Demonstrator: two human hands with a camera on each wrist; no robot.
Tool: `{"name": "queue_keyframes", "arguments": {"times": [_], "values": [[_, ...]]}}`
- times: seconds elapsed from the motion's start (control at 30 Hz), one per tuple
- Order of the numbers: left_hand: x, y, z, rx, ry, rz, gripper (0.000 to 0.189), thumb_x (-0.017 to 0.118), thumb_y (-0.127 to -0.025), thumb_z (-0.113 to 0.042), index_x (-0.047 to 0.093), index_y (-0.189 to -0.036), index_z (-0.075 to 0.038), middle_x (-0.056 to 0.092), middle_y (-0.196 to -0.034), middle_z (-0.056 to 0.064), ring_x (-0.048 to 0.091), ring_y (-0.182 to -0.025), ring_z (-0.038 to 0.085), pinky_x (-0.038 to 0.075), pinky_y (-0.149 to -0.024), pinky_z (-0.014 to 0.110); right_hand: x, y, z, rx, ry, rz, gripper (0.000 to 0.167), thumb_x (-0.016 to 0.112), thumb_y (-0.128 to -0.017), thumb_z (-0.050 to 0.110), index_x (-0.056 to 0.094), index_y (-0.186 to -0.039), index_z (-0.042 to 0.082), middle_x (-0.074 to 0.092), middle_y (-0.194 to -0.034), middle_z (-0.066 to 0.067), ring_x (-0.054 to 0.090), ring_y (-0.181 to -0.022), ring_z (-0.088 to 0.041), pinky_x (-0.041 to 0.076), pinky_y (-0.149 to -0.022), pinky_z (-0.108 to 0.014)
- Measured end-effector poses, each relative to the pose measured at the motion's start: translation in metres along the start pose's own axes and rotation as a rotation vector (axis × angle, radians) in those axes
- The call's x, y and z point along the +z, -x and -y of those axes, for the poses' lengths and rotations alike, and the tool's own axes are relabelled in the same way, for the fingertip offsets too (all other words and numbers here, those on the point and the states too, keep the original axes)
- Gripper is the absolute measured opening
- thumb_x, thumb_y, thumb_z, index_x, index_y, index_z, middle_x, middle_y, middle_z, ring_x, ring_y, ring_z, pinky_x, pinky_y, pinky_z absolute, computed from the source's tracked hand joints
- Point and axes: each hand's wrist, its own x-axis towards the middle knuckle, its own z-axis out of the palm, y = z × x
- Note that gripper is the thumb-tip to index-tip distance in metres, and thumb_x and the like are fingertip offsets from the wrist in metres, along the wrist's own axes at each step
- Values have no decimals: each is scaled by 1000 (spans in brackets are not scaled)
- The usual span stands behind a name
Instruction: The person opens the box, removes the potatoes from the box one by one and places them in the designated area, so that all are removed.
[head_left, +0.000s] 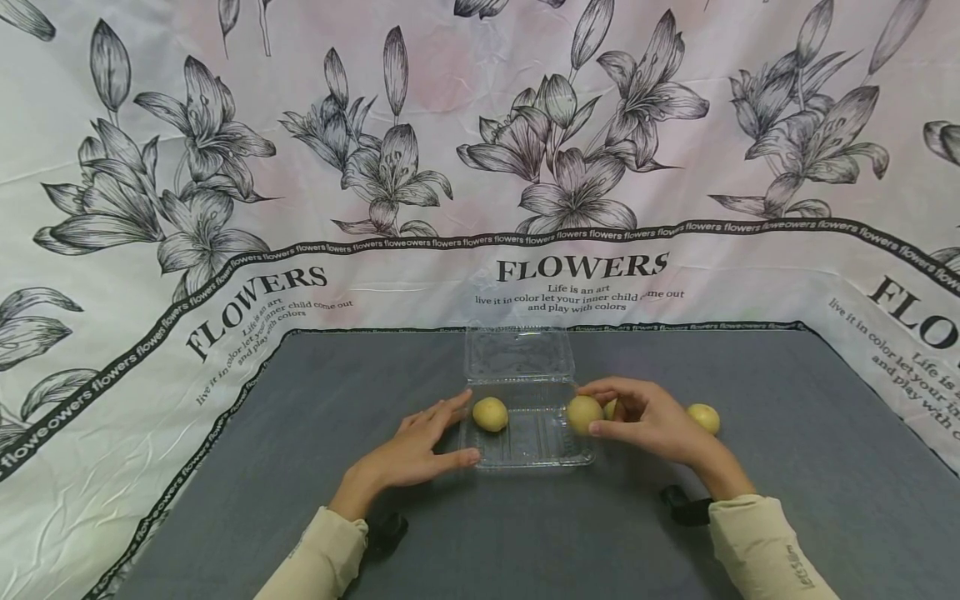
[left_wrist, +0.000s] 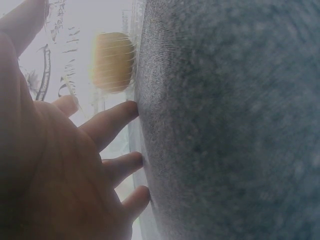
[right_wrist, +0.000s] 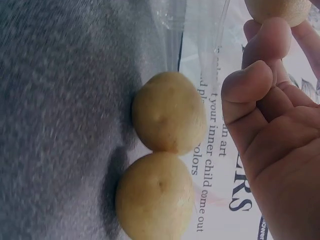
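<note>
A clear plastic clamshell box stands on the table with its lid tipped back. One potato lies in its left part, also seen through the plastic in the left wrist view. Against the box's left side is my left hand, fingers and thumb spread. My right hand pinches a second potato between thumb and fingers, over the box's right edge. Two more potatoes sit on the table under and beside that hand: a nearer one and one closer to the box.
The grey table runs back to a white cloth printed with flowers and lettering. The raised lid stands near the table's back edge. Black straps show beneath both wrists.
</note>
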Motion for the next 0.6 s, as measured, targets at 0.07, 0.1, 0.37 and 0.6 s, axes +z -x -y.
{"name": "queue_keyframes", "arguments": {"times": [0.07, 0.1, 0.37, 0.6], "values": [[0, 0, 0, -3, 0, 2, 90, 59, -96, -64, 11, -165, -33, 40, -163, -1, 15, -160, 29, 11, -122, 65, -2, 1, -1, -1, 0, -6, 44, 81, -87, 9, 67, -129, 4, 70, -105, -14, 59, -64, -8, 50, -57, -27], [0, 0, 0, -5, 0, 3, 89, 59, -96, -64, 11, -165, -34, 40, -163, -1, 15, -160, 29, 11, -122, 65, -2, 2, -1, -1, 0, -9, 44, 81, -87, 9, 67, -128, 5, 70, -105, -14, 60, -65, -9, 51, -58, -27], [0, 1, -1, -8, 4, 2, 89, 58, -95, -65, 10, -165, -36, 40, -163, -1, 14, -160, 30, 10, -122, 65, -11, 12, -3, -7, -1, -13, 43, 79, -88, 8, 66, -129, 2, 71, -107, -16, 64, -66, -10, 51, -57, -27], [0, 1, 0, -3, 5, 1, 89, 58, -96, -64, 10, -165, -36, 40, -163, -1, 14, -160, 31, 10, -122, 66, -17, 19, -3, 16, 16, -9, 43, 80, -88, 10, 67, -129, 6, 72, -110, -16, 64, -68, -11, 51, -58, -27]]}}
